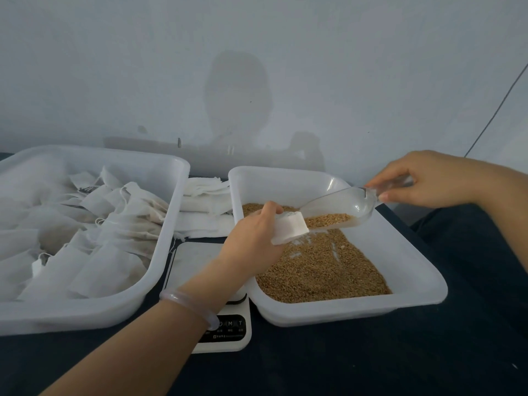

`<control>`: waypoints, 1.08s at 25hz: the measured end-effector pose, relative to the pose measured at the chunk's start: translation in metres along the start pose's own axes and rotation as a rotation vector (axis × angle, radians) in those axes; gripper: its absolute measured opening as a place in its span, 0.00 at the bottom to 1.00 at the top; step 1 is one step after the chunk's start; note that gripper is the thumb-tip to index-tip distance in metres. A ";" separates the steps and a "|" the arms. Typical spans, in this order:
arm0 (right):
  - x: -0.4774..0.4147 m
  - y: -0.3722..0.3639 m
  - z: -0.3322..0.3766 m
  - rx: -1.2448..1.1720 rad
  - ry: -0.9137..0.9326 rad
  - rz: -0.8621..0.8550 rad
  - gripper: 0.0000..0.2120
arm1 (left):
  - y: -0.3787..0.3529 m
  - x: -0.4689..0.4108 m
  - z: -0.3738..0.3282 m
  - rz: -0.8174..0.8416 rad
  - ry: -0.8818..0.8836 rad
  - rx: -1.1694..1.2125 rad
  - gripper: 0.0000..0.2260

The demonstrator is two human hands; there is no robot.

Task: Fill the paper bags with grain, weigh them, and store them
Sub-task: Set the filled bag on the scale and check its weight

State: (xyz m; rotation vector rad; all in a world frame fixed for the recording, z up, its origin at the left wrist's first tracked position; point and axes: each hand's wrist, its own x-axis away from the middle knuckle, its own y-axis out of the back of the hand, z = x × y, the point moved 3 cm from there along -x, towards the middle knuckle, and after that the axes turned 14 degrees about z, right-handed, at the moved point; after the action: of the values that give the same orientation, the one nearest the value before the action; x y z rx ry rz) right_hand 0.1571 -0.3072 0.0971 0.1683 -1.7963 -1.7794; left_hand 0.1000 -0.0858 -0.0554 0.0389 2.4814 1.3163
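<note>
Head view: our left hand [251, 242] curls round small paper bag [291, 229]; our right hand [428, 178] pinches clear scoop [340, 208] by handle, grain-loaded lip at bag mouth, above grain tray [417, 284].

white trays [414, 298], golden-brown grain [320, 270], white paper bags [94, 224], clear scoop [343, 207], dark, possibly navy, tabletop [371, 361], pale translucent bangle [185, 305]

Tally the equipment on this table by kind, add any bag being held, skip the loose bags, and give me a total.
2 white trays: the bag tray and the grain tray
1 scale
1 clear scoop
1 paper bag, held open
Total: 5
</note>
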 end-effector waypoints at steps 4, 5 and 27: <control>0.001 -0.001 0.000 0.020 -0.006 -0.028 0.13 | -0.001 -0.001 0.001 0.005 -0.002 -0.013 0.22; 0.001 -0.002 -0.001 0.002 0.000 -0.022 0.13 | -0.002 -0.001 0.001 0.005 0.000 -0.010 0.22; -0.051 -0.136 -0.006 -0.097 -0.010 0.241 0.14 | 0.044 0.025 0.006 -0.033 0.117 0.882 0.15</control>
State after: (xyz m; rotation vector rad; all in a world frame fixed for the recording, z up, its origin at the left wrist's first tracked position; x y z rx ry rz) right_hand 0.1581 -0.3003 -0.0478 -0.0932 -1.6559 -1.6918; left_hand 0.0722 -0.0516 -0.0299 0.1269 2.9330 0.1291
